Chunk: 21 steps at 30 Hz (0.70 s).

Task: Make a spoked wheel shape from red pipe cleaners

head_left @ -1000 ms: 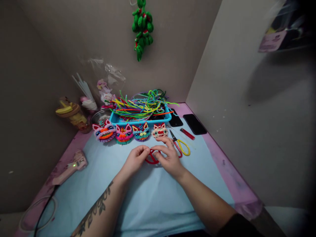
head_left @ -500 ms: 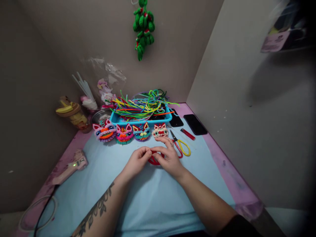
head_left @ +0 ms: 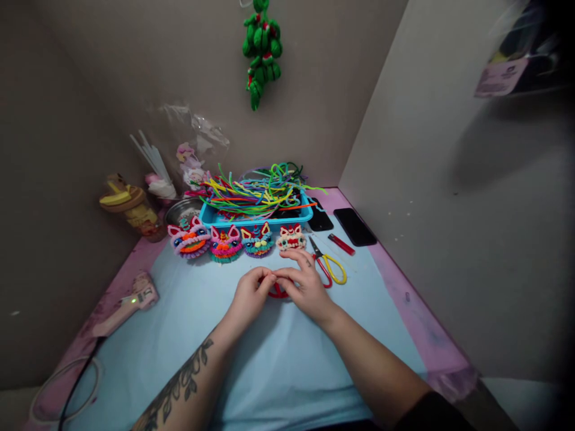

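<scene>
Between my hands is a red pipe-cleaner piece [head_left: 279, 291], bent into a rounded frame and partly covered by my fingers. My left hand [head_left: 252, 294] pinches its upper edge with thumb and forefinger. My right hand [head_left: 306, 288] grips it from the other side, thumb and forefinger meeting the left fingertips while its other fingers are raised. Just beyond stands a cream and red lion-head figure [head_left: 291, 238]. Scissors [head_left: 327, 263] with one red and one yellow handle lie right of my right hand.
Three more lion heads [head_left: 226, 244] sit in a row at left. Behind them is a blue tray [head_left: 256, 224] heaped with coloured pipe cleaners [head_left: 251, 194]. A red lighter [head_left: 341, 244] and phone [head_left: 354, 227] lie at right, a pink glue gun [head_left: 130, 304] at left.
The red piece has turned slightly and less of it shows to the right, under my right hand. Both hands keep their pinch in nearly the same place.
</scene>
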Tool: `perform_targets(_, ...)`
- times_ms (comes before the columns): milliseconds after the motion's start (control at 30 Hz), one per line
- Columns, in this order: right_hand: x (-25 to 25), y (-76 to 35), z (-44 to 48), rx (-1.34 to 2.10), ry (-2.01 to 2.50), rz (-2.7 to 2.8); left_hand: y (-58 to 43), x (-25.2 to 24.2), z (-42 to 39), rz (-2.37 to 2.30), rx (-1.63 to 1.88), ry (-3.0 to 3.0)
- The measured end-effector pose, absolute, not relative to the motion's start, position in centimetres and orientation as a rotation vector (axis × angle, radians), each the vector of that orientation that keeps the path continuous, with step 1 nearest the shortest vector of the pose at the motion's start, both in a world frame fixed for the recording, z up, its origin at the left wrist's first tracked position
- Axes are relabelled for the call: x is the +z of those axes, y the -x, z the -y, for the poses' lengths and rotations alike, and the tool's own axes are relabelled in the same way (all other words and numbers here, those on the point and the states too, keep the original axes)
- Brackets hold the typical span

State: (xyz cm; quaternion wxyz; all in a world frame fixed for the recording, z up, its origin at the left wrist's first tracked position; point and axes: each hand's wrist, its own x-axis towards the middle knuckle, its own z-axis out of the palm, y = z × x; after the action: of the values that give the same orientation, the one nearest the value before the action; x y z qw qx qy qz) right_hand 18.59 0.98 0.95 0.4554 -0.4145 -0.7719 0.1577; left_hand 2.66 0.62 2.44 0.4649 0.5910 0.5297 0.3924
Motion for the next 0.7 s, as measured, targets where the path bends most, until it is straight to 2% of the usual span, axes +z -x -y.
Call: perform_targets(700, 1.21, -17.97, -0.47, 0.363, 1.037, 1.860, -2.59, 2.49, -0.67, -1.264, 1.072, -1.340)
